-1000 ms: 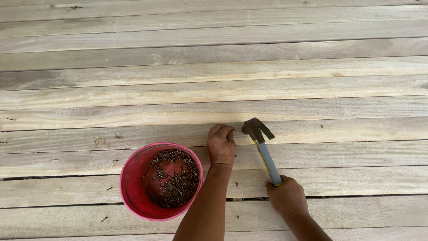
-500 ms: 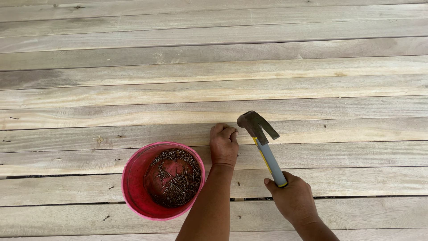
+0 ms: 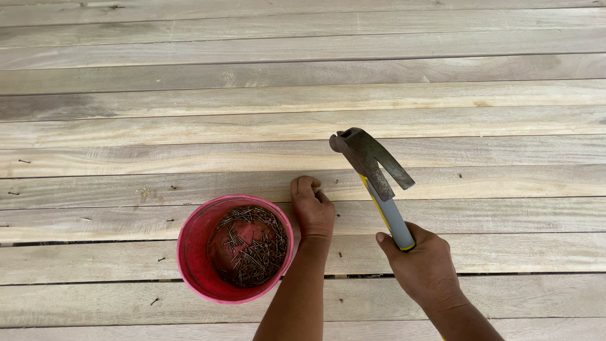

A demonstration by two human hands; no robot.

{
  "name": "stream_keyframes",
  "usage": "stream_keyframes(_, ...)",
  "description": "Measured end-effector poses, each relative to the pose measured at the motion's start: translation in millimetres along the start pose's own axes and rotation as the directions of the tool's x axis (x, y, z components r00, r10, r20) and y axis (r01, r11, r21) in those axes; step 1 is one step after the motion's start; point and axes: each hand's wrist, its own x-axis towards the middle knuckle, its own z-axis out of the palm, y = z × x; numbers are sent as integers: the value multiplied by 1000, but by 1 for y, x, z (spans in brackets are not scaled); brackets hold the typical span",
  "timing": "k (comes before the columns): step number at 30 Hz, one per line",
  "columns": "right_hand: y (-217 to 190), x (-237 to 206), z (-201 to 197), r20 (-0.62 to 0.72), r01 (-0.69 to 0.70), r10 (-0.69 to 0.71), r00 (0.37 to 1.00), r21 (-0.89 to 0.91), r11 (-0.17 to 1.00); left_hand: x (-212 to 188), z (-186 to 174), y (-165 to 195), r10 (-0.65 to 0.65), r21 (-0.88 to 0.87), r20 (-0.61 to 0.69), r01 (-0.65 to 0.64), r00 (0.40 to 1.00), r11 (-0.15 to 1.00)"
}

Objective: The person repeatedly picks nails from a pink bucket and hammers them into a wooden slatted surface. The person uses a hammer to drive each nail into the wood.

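A claw hammer is held raised by its grey handle in the closed grip of the right hand, head poised above the wooden planks, where the left hand is pinched as if steadying a nail, beside a pink bucket of nails.

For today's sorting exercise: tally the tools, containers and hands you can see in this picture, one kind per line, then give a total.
Hammers: 1, the claw hammer held in the right hand
Buckets: 1, the pink bucket holding nails
Hands: 2, counting the left hand resting on the plank
Total: 4
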Motion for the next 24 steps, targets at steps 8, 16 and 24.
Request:
stream_keyframes(8, 5, 8, 13, 67, -71, 89, 994, -232, 970, -8, -5, -2, -20, 133, 90, 8, 996, 991)
stream_keyframes(16, 8, 21, 24, 62, -82, 101, 993, -265, 961, -3, -7, 25, -116, 152, 171, 90, 978, 984)
stream_keyframes(24, 25, 44, 29, 70, -179, 186, 980, -105, 978, 39, -129, 33, -309, 427, 276, 172, 910, 888)
